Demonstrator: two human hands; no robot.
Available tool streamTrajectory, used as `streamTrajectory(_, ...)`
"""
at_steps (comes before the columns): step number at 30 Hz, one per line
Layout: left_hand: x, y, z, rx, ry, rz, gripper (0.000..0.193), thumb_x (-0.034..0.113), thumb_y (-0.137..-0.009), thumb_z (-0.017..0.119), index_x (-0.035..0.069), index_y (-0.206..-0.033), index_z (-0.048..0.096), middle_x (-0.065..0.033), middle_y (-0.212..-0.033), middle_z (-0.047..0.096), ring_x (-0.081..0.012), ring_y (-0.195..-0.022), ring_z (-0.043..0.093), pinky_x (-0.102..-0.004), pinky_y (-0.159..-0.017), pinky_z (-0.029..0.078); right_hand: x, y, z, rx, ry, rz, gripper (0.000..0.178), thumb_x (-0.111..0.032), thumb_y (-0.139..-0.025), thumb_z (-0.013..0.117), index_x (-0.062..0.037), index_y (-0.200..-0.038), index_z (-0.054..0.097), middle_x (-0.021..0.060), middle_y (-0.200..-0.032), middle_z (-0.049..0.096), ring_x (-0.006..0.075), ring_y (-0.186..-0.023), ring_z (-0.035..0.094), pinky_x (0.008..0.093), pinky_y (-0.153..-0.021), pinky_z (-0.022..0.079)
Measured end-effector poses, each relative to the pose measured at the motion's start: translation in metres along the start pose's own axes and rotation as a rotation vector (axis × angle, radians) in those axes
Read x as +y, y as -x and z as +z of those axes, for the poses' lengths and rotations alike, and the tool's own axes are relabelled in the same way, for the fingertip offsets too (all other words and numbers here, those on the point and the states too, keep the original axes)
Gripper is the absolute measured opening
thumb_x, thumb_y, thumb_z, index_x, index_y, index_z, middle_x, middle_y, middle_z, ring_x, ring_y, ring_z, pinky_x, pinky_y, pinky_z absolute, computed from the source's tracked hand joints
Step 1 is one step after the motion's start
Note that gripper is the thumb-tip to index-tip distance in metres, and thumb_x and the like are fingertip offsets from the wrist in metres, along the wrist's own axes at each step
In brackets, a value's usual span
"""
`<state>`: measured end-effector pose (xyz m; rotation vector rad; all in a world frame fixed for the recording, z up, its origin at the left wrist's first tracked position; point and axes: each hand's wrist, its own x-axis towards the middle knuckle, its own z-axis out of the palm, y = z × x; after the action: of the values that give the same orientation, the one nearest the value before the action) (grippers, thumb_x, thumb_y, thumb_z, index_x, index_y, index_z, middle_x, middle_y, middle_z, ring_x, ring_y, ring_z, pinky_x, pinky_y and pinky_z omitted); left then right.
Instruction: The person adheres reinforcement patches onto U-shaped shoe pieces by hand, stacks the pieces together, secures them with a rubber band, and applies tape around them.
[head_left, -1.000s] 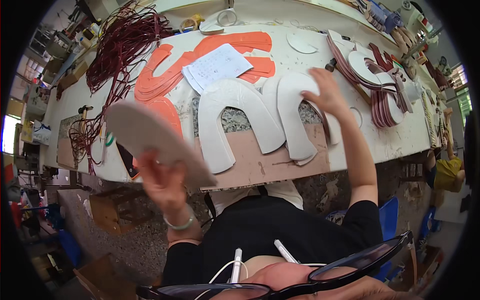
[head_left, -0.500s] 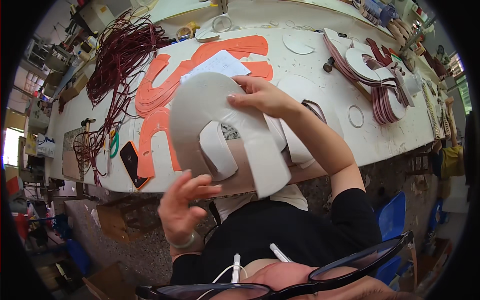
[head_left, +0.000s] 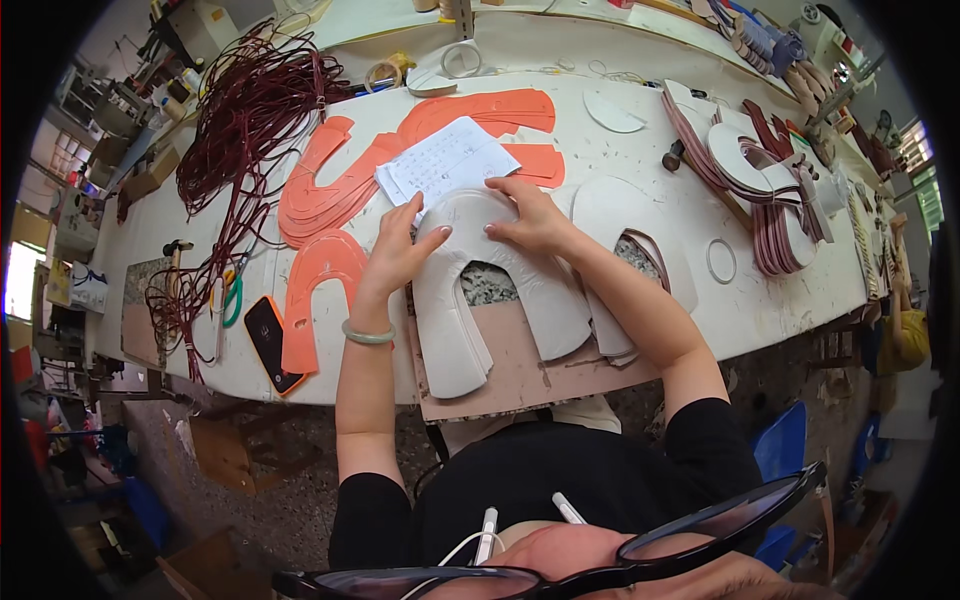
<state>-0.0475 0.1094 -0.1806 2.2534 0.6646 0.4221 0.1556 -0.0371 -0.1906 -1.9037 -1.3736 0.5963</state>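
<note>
A stack of pale grey-white U-shaped pieces [head_left: 450, 330] lies on the board before me, its curved end pointing away and its two arms toward me. My left hand [head_left: 397, 252] is at the left of the curve, thumb and fingers spread apart against it. On the curve's right side rests my right hand [head_left: 530, 222], its thumb and fingertips apart on the top piece. Neither hand lifts anything. Under the stack, a pinkish-brown board [head_left: 500, 345] and a speckled stone surface [head_left: 488, 284] show through the opening. A second white U-shaped stack [head_left: 605, 215] lies beside my right forearm.
Coral U-shaped pieces [head_left: 325, 262] and a written paper [head_left: 455, 158] lie beyond and left. A phone [head_left: 268, 340], green-handled scissors [head_left: 233, 298] and dark red cords [head_left: 250, 120] are at left. At right are a hammer [head_left: 673, 156], a ring [head_left: 721, 260] and a bundled stack [head_left: 775, 225].
The grey-white U-shaped piece came down from my raised right hand onto the stack. My left hand moved forward from near my body to the stack's left side.
</note>
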Motion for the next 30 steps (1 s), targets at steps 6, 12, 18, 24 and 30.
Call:
streamTrajectory(6,0.016,0.006,-0.006,-0.056,0.769,-0.063,0.074,0.033,-0.086,0.072,-0.010,-0.138,0.042,-0.0200,-0.135,0.051,-0.0223,-0.110,0.059,-0.0333,-0.094,0.047,-0.041,0.015,-0.031,-0.097,-0.510,-0.107,0.072,-0.007,-0.077,0.078,-0.0047,-0.140,0.042,0.0118,-0.125,0.055,0.0194,-0.112,0.058,0.0336,-0.098,0.046)
streamTrajectory(12,0.015,0.019,0.000,-0.503,1.345,-0.138,0.078,0.043,-0.088,0.067,-0.007,-0.139,0.037,-0.0220,-0.128,0.055,-0.0279,-0.111,0.061,-0.0344,-0.091,0.053,-0.042,0.021,-0.057,-0.164,-0.833,-0.001,0.070,-0.009,-0.077,0.080,0.0016,-0.137,0.046,0.0106,-0.128,0.057,0.0194,-0.117,0.057,0.0339,-0.099,0.046)
streamTrajectory(18,0.019,0.015,0.008,-0.595,1.476,-0.355,0.071,0.044,-0.092,0.054,-0.009,-0.137,0.037,-0.0260,-0.117,0.060,-0.0322,-0.094,0.069,-0.0403,-0.079,0.059,-0.010,0.013,-0.033,-0.182,-0.762,0.096,0.072,-0.022,-0.080,0.078,0.0013,-0.139,0.044,0.0123,-0.134,0.052,0.0215,-0.119,0.054,0.0348,-0.101,0.045)
streamTrajectory(24,0.026,0.010,0.013,-0.475,1.140,-0.408,0.065,0.038,-0.092,0.050,-0.008,-0.136,0.038,-0.0274,-0.114,0.060,-0.0318,-0.088,0.070,-0.0399,-0.068,0.060,-0.004,0.014,-0.027,-0.188,-0.618,0.058,0.072,-0.021,-0.082,0.076,-0.0013,-0.142,0.042,0.0109,-0.136,0.051,0.0200,-0.123,0.051,0.0339,-0.104,0.041)
streamTrajectory(30,0.025,0.010,0.013,-0.569,1.692,-0.430,0.067,0.037,-0.092,0.043,-0.008,-0.141,0.033,-0.0303,-0.120,0.057,-0.0370,-0.094,0.068,-0.0412,-0.070,0.060,-0.004,0.014,-0.019,-0.086,-0.611,0.053,0.070,-0.020,-0.082,0.077,-0.0026,-0.141,0.044,0.0118,-0.134,0.053,0.0230,-0.124,0.051,0.0370,-0.104,0.041)
